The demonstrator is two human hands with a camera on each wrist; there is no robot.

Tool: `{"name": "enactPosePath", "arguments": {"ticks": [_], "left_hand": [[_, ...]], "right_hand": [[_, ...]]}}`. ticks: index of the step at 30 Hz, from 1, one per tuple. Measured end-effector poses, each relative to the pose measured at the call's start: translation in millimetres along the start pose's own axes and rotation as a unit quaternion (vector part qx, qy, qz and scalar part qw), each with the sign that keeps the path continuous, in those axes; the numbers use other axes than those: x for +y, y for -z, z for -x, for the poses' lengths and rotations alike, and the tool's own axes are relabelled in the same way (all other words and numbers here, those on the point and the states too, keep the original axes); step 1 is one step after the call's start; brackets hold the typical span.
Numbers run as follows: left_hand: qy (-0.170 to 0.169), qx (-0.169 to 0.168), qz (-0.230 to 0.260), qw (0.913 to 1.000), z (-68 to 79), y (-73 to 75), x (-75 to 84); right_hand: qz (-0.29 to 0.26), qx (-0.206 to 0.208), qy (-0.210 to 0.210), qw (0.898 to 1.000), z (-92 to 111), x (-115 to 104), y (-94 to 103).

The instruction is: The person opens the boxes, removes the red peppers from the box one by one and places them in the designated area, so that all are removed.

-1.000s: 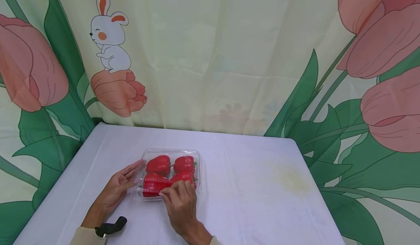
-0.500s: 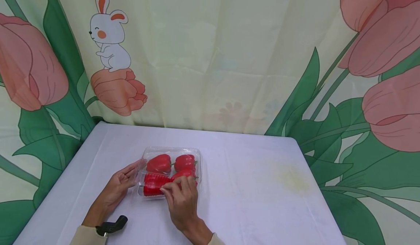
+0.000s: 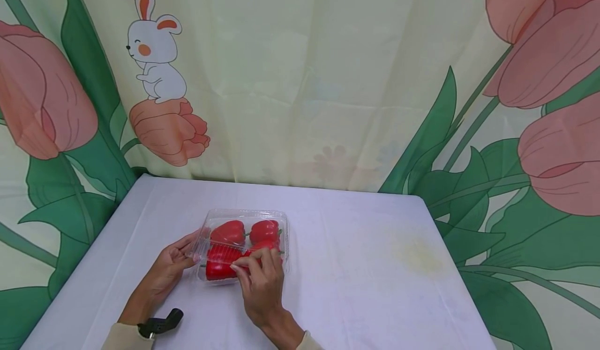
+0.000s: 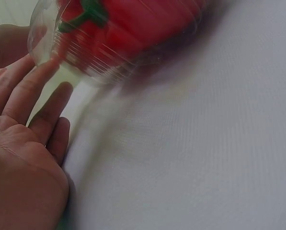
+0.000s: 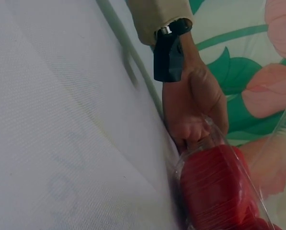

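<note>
Left hand (image 3: 167, 267), fingers straight, touches the box (image 3: 285, 246) of red peppers (image 3: 227, 232) at nine o'clock. Right hand (image 3: 262, 286) pinches its lid (image 3: 220, 254) from five o'clock

This looks like a curtained-off corner, though whether of a home or a studio cannot be told. A white-covered table (image 3: 365, 277) spreads beneath and beyond the left grip (image 3: 164, 269) and right grip (image 3: 263, 290). Past its far edge hangs a cream curtain (image 3: 290, 105), printed with a rabbit (image 3: 161, 82) ahead of the left grip and large pink tulips (image 3: 546, 61) to either side.
</note>
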State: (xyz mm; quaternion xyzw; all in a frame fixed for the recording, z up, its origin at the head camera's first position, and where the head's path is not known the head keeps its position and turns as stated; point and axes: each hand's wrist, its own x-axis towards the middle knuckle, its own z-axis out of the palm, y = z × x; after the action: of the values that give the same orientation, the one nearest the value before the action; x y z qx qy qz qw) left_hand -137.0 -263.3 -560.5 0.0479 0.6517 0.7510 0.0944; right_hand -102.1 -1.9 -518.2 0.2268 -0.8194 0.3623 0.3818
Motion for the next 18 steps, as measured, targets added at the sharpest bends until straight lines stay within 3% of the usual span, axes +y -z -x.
{"name": "enactPosePath", "arguments": {"ticks": [18], "left_hand": [[0.030, 0.029, -0.023, 0.9989, 0.5, -3.5, 3.8]], "right_hand": [[-0.022, 0.009, -0.024, 0.999, -8.1, 0.0, -0.3]]}}
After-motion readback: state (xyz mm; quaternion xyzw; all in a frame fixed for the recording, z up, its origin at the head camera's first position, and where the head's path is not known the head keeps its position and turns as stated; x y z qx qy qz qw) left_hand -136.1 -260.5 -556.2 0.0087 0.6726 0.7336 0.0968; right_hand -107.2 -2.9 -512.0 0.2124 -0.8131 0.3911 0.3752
